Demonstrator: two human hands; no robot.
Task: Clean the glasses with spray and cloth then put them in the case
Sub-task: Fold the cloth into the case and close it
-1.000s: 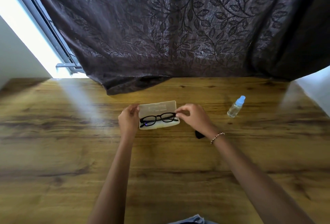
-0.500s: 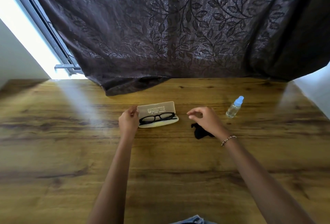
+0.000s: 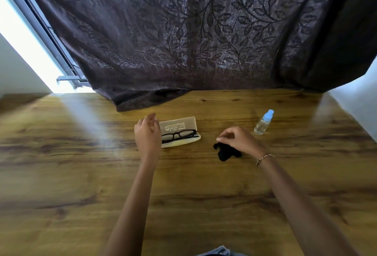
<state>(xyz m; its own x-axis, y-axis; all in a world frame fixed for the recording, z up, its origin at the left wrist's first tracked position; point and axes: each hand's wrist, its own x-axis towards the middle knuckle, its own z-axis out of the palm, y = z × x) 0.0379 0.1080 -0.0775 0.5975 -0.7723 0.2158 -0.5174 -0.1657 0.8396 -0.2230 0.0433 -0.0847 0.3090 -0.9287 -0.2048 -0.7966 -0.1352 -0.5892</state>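
Observation:
Black-framed glasses [image 3: 179,135] lie inside an open beige case [image 3: 177,127] on the wooden table [image 3: 81,174], its lid raised behind them. My left hand [image 3: 147,133] hovers at the case's left end, fingers loosely apart, holding nothing. A crumpled black cloth [image 3: 225,151] lies to the right of the case. My right hand [image 3: 239,140] hangs just above the cloth, fingers curled with thumb and forefinger close together, nothing held. A small clear spray bottle [image 3: 263,122] with a light blue cap stands further right.
A dark leaf-patterned curtain [image 3: 193,37] hangs along the table's far edge and drapes onto it behind the case. A bright window frame [image 3: 40,35] sits at the far left. White walls flank both sides.
My right hand let go of the glasses in the case and drew back to the right, over the black cloth. My left hand lifted slightly off the case's left end.

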